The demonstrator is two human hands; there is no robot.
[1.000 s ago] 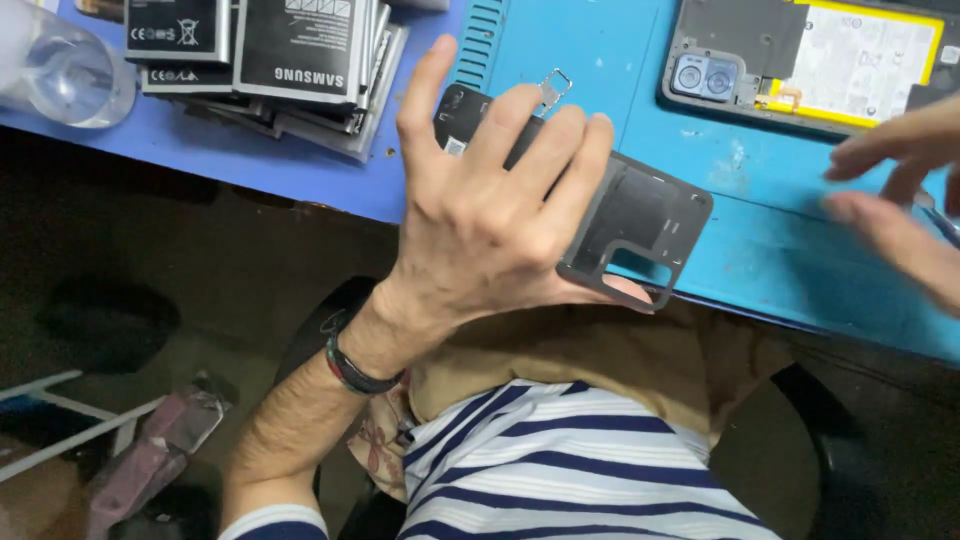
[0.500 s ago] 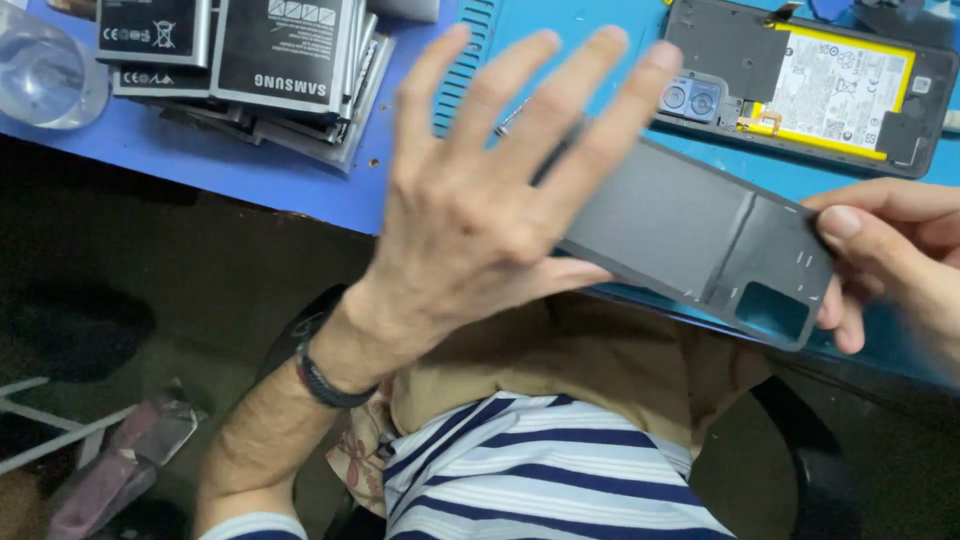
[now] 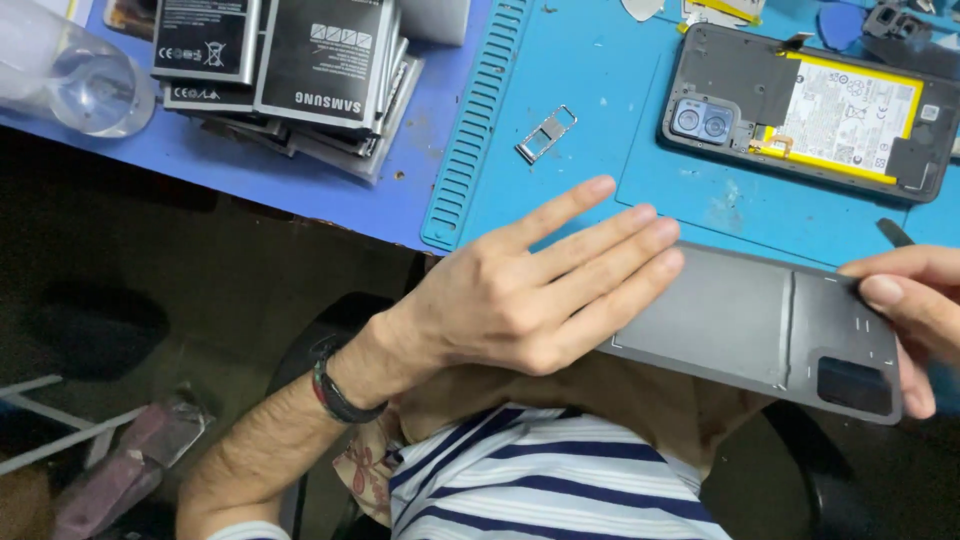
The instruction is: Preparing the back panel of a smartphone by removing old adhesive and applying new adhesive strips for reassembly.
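A grey phone back cover [image 3: 760, 325] with a camera cutout lies inner side up over the near edge of the blue work mat [image 3: 590, 130]. My left hand [image 3: 530, 290] holds its left end, fingers stretched flat on top and thumb underneath. My right hand [image 3: 915, 305] grips the right end beside the cutout. An opened phone [image 3: 810, 110] with its yellow-edged battery and camera module exposed rests on the mat behind the cover. A small metal card tray [image 3: 546, 133] lies on the mat to the left of the phone.
A stack of black phone batteries [image 3: 290, 70] sits on the blue table at the left. A clear plastic container [image 3: 70, 75] stands at the far left. Small parts and picks lie at the mat's far right edge. Below is my lap and a dark floor.
The cover has turned flatter and swung out to the right. My left hand has slid to its left end with fingers laid flat, and my right hand now holds the right end.
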